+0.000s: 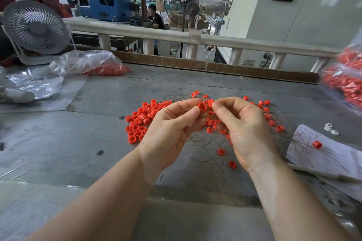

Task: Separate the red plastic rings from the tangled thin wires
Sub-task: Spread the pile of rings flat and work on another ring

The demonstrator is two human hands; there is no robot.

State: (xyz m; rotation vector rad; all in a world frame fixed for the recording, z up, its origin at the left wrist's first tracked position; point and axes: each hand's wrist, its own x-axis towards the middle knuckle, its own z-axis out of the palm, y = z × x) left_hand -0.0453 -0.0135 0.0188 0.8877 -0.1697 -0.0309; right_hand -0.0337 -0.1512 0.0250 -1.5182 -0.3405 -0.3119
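Head view: a single red ring (201, 107) is pinched between thumb and forefinger of the left hand (172, 129), raised above the surface (58, 143). Close beside it, the fingertips of the right hand (242, 131) are curled round a small cluster of rings and wire (exactly which strand is held cannot be told), presumably so the ring can be drawn off against that anchor. Freed rings are gathered in a pile (141, 121) to the left, kept apart from the tangled thin wires (205, 143) spread beneath and right of the hands, where several rings are seen threaded or caught. More work is judged to remain.
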